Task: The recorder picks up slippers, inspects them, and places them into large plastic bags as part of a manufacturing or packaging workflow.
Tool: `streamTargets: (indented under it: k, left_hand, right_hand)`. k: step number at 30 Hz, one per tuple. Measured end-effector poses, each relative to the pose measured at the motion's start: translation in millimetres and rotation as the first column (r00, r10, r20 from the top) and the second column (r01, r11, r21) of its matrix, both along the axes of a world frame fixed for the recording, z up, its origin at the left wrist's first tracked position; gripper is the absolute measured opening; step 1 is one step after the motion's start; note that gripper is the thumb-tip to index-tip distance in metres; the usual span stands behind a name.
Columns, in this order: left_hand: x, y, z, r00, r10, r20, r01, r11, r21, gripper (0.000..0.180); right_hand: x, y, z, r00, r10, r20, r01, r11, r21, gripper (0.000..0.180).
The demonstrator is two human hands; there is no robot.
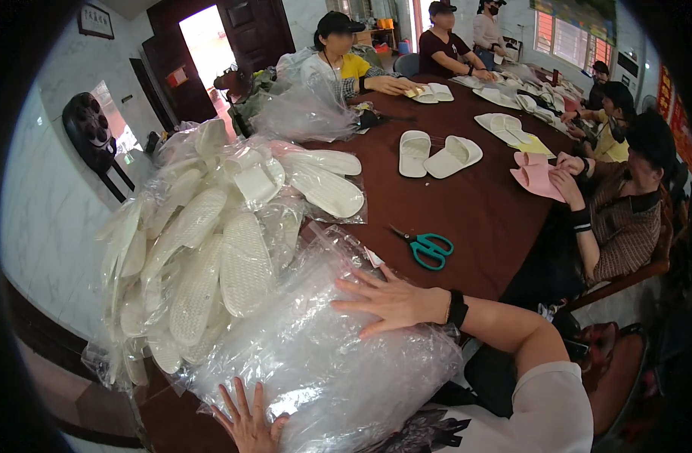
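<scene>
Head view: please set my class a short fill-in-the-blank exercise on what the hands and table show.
1. Both hands, the left hand and the right hand, press flat on a heap of clear ____ bags.
2. The scissors on the brown table have ____ handles.
3. The bagged white slippers lie to the heap's ____.

Missing words: plastic; teal; left

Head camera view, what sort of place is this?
Likely a small workshop packing slippers by hand: bagged white slippers piled up, loose slipper pairs and scissors on a long brown table, several people seated.
</scene>
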State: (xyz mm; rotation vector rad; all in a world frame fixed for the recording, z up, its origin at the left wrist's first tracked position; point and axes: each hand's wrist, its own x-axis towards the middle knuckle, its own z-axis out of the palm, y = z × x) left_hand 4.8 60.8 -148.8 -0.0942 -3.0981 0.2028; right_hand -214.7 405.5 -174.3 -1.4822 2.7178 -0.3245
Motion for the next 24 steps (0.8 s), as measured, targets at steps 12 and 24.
streamTargets:
  k: [12, 24]
  left_hand:
    - [-8.9, 2.1, 1.5, 0.98, 0.044, 0.197, -0.074, 0.986, 0.15, 0.08]
    - [-14.0, 1.0, -10.5, 0.986, 0.012, 0.166, -0.063, 0.948, 0.311, 0.082]
  right_hand:
    - [-12.2, 0.7, 35.6, 0.976, 0.055, 0.211, -0.071, 0.995, 0.067, 0.076]
    - [1.4, -36.5, 2.8, 0.972, 0.224, 0.073, -0.229, 0.971, 0.065, 0.078]
